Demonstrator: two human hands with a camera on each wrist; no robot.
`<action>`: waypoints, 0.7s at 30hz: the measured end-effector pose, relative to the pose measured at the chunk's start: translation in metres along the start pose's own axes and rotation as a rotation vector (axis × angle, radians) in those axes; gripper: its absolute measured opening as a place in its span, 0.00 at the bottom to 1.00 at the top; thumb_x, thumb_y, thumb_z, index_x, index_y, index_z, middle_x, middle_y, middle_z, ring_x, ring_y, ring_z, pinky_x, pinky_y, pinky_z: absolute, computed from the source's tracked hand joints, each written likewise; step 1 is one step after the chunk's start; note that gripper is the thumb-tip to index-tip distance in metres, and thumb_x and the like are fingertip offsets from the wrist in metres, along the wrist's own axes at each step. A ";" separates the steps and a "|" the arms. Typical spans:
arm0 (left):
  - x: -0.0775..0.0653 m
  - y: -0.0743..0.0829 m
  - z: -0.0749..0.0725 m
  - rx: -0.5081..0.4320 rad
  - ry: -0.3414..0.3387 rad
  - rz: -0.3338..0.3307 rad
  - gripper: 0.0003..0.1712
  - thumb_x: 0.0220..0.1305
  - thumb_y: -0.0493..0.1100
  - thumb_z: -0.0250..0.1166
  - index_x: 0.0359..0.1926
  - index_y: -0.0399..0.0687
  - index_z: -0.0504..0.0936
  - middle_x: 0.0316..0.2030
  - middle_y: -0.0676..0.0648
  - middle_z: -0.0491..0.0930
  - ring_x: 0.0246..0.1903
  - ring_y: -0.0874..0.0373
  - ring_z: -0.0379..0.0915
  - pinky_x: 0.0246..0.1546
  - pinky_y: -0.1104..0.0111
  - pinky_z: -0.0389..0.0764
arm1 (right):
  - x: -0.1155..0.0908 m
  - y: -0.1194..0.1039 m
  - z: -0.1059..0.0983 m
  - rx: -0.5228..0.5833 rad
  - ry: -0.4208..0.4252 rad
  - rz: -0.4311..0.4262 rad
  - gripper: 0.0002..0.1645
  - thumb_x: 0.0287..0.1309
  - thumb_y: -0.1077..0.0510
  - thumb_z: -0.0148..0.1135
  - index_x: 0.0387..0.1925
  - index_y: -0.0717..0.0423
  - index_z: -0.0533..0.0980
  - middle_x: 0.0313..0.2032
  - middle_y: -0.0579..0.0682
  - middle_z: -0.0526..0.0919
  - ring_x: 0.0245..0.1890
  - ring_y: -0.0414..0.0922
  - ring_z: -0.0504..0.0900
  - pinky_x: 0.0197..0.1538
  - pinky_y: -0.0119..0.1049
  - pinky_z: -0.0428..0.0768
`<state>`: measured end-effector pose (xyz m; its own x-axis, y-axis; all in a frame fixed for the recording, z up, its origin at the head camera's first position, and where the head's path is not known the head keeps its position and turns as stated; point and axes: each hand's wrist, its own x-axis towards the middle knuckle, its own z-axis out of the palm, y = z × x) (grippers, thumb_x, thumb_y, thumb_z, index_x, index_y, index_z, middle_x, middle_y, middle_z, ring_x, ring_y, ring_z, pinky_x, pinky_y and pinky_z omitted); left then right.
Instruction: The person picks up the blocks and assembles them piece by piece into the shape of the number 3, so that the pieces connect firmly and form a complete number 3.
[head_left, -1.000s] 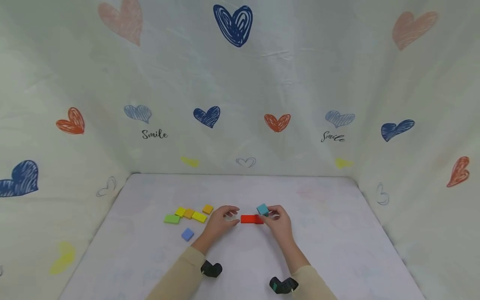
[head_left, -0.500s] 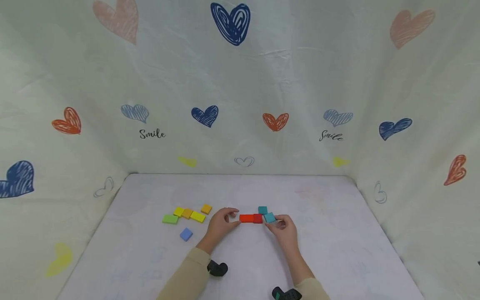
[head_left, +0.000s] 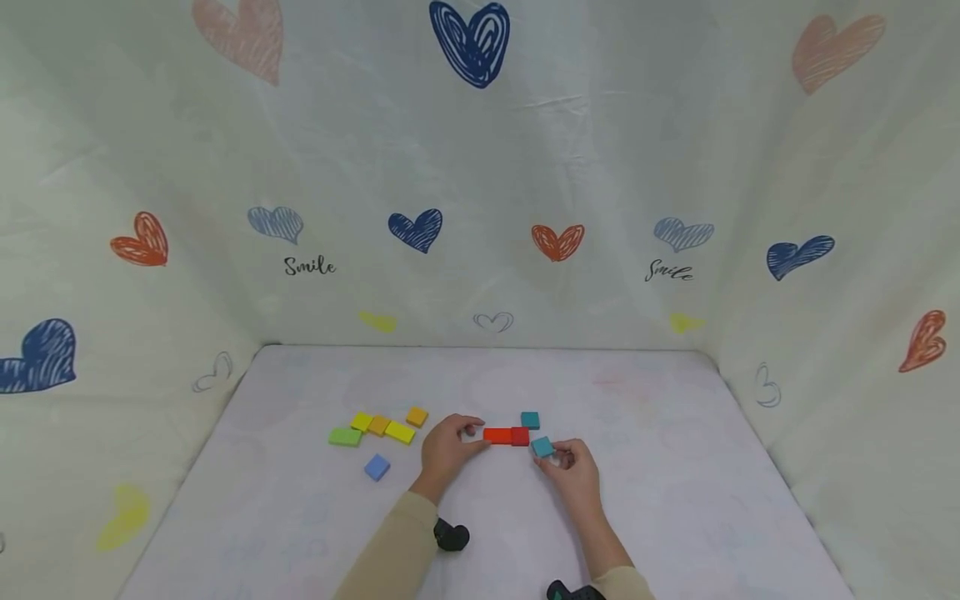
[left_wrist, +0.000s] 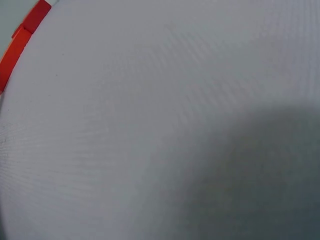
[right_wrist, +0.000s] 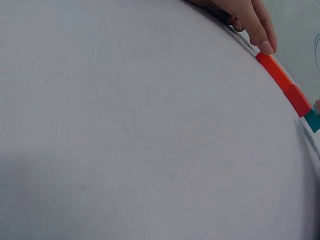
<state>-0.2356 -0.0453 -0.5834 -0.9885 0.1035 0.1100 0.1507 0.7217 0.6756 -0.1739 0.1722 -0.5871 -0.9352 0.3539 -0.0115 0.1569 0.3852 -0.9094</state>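
Note:
My right hand (head_left: 574,471) pinches a small teal block (head_left: 542,447) between thumb and fingers, just right of and nearer than a row of two red blocks. In the row, a longer orange-red block (head_left: 497,436) meets a shorter darker red block (head_left: 520,436). A second teal block (head_left: 530,420) lies behind the row's right end. At the row's left end is my left hand (head_left: 446,454), thumb and index finger apart, tips right at the orange-red block. The right wrist view shows the left hand's fingertips over that end.
Left of the left hand lie a green block (head_left: 345,437), yellow blocks (head_left: 400,431) and orange blocks (head_left: 416,416), with a blue block (head_left: 377,467) nearer. All are on a white table (head_left: 675,500), with a heart-printed cloth (head_left: 480,167) behind.
The right hand has moved nearer with one teal block, leaving the other teal block behind the row. The left hand has shifted slightly right, onto the orange-red block's left end.

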 end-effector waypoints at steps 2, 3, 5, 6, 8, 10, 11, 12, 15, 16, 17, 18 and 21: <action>-0.001 0.001 0.000 -0.003 0.005 -0.012 0.18 0.49 0.52 0.78 0.42 0.58 0.86 0.29 0.60 0.73 0.28 0.62 0.65 0.28 0.71 0.69 | 0.000 0.003 0.000 -0.022 -0.013 -0.022 0.21 0.45 0.59 0.78 0.40 0.59 0.77 0.30 0.49 0.72 0.32 0.44 0.69 0.30 0.28 0.71; -0.001 0.001 0.000 -0.004 0.011 -0.013 0.17 0.49 0.51 0.78 0.42 0.58 0.86 0.29 0.60 0.73 0.28 0.62 0.65 0.29 0.71 0.70 | -0.001 0.004 -0.001 -0.036 -0.021 -0.033 0.21 0.44 0.59 0.78 0.40 0.59 0.78 0.29 0.48 0.72 0.31 0.44 0.69 0.29 0.28 0.71; -0.002 0.002 0.000 -0.005 0.015 -0.031 0.17 0.49 0.52 0.78 0.41 0.59 0.86 0.28 0.60 0.73 0.28 0.61 0.66 0.30 0.70 0.71 | -0.002 0.005 -0.001 -0.064 -0.036 -0.054 0.21 0.43 0.59 0.78 0.39 0.58 0.78 0.28 0.48 0.72 0.29 0.44 0.69 0.28 0.29 0.71; -0.002 0.002 0.000 -0.006 0.017 -0.035 0.16 0.49 0.52 0.78 0.40 0.59 0.87 0.28 0.60 0.73 0.28 0.61 0.66 0.30 0.70 0.71 | -0.002 0.005 -0.001 -0.078 -0.043 -0.064 0.21 0.43 0.59 0.79 0.38 0.58 0.78 0.27 0.47 0.71 0.28 0.43 0.69 0.27 0.29 0.70; -0.002 0.001 0.001 0.003 0.014 -0.040 0.16 0.49 0.52 0.78 0.40 0.60 0.87 0.28 0.61 0.73 0.29 0.62 0.66 0.30 0.71 0.72 | -0.003 0.006 -0.001 -0.107 -0.048 -0.081 0.20 0.42 0.58 0.79 0.37 0.58 0.78 0.26 0.46 0.71 0.27 0.42 0.68 0.27 0.29 0.69; -0.002 0.002 0.001 0.008 0.012 -0.039 0.16 0.49 0.52 0.78 0.41 0.60 0.87 0.28 0.61 0.73 0.29 0.62 0.66 0.30 0.71 0.71 | -0.003 0.006 -0.002 -0.125 -0.047 -0.102 0.20 0.41 0.58 0.79 0.36 0.58 0.78 0.26 0.46 0.72 0.26 0.43 0.68 0.26 0.30 0.69; -0.002 0.002 0.001 0.009 0.012 -0.033 0.16 0.49 0.52 0.78 0.41 0.60 0.87 0.28 0.61 0.73 0.29 0.62 0.66 0.30 0.71 0.71 | -0.002 0.006 -0.002 -0.134 -0.046 -0.109 0.20 0.41 0.58 0.79 0.35 0.58 0.78 0.27 0.46 0.72 0.26 0.42 0.68 0.27 0.30 0.70; -0.002 0.002 0.001 0.011 0.015 -0.028 0.16 0.49 0.52 0.78 0.41 0.60 0.87 0.28 0.61 0.73 0.29 0.62 0.66 0.30 0.71 0.71 | -0.002 0.005 -0.002 -0.142 -0.044 -0.112 0.20 0.41 0.58 0.80 0.35 0.58 0.78 0.27 0.46 0.72 0.26 0.42 0.69 0.27 0.30 0.70; -0.001 0.003 0.001 0.019 0.018 -0.020 0.17 0.49 0.52 0.78 0.42 0.59 0.88 0.28 0.61 0.73 0.29 0.62 0.66 0.30 0.71 0.72 | 0.000 0.006 -0.001 -0.179 -0.040 -0.127 0.20 0.40 0.58 0.80 0.34 0.58 0.78 0.27 0.46 0.73 0.27 0.42 0.69 0.27 0.31 0.71; -0.001 0.003 0.001 0.021 0.019 -0.016 0.18 0.49 0.52 0.78 0.42 0.59 0.88 0.29 0.61 0.74 0.29 0.62 0.66 0.30 0.71 0.72 | 0.001 0.006 -0.001 -0.189 -0.041 -0.122 0.20 0.40 0.57 0.80 0.33 0.57 0.78 0.27 0.45 0.73 0.27 0.42 0.69 0.28 0.31 0.71; -0.001 0.004 0.001 0.021 0.019 -0.014 0.18 0.49 0.52 0.78 0.42 0.59 0.88 0.29 0.61 0.74 0.29 0.62 0.66 0.31 0.71 0.72 | 0.002 0.006 0.000 -0.202 -0.043 -0.115 0.20 0.40 0.57 0.81 0.33 0.57 0.78 0.27 0.45 0.73 0.27 0.42 0.69 0.28 0.31 0.71; -0.001 0.004 0.001 0.024 0.018 -0.015 0.18 0.49 0.52 0.78 0.43 0.59 0.88 0.29 0.61 0.74 0.29 0.62 0.66 0.31 0.71 0.72 | 0.002 0.006 0.000 -0.213 -0.045 -0.110 0.20 0.40 0.56 0.81 0.32 0.56 0.78 0.27 0.45 0.73 0.28 0.42 0.69 0.28 0.31 0.72; -0.001 0.004 0.001 0.031 0.011 -0.012 0.17 0.50 0.52 0.77 0.43 0.59 0.88 0.29 0.61 0.74 0.30 0.62 0.66 0.32 0.71 0.72 | 0.004 0.005 0.001 -0.228 -0.062 -0.089 0.21 0.39 0.54 0.82 0.31 0.56 0.77 0.28 0.46 0.72 0.29 0.43 0.69 0.30 0.32 0.73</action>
<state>-0.2342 -0.0421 -0.5810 -0.9901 0.0871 0.1103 0.1383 0.7439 0.6538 -0.1768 0.1750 -0.5922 -0.9651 0.2600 0.0327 0.1342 0.5974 -0.7906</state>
